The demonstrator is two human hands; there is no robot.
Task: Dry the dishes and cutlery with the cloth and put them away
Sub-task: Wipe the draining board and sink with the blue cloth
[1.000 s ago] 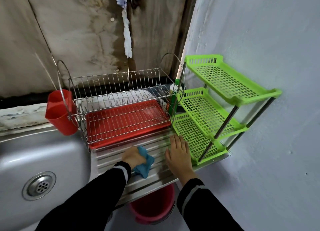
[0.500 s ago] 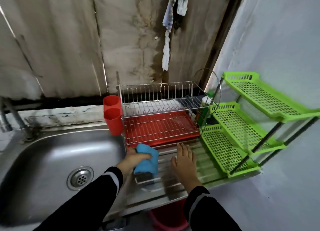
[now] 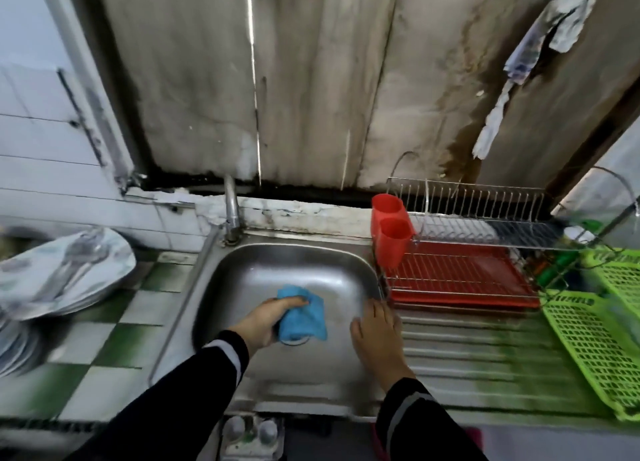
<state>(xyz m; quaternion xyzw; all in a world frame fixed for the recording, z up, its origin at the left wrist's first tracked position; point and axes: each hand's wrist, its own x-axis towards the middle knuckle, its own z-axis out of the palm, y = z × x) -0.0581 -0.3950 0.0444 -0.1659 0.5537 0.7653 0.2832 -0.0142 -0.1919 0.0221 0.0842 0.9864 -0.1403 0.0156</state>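
Note:
My left hand [image 3: 266, 322] grips a blue cloth [image 3: 304, 313] and holds it over the steel sink basin [image 3: 294, 266]. My right hand [image 3: 377, 336] lies flat with straight fingers on the sink's right edge, beside the ribbed drainboard [image 3: 485, 349]. A stack of plates [image 3: 65, 273] with cutlery on top sits blurred at the far left on the checked green and white counter. To the right stands a wire dish rack [image 3: 467, 218] with a red drip tray [image 3: 460, 277] and a red cutlery holder [image 3: 393, 232].
A tap [image 3: 231, 207] rises behind the basin. A green plastic tiered shelf [image 3: 595, 339] stands at the far right on the drainboard. A rag [image 3: 540, 52] hangs on the stained wall above the rack. More plates [image 3: 14, 346] show at the left edge.
The view has swung left, bringing the plates into sight. My left hand carried the cloth from the drainboard to over the basin. My right hand shifted left to the sink's edge.

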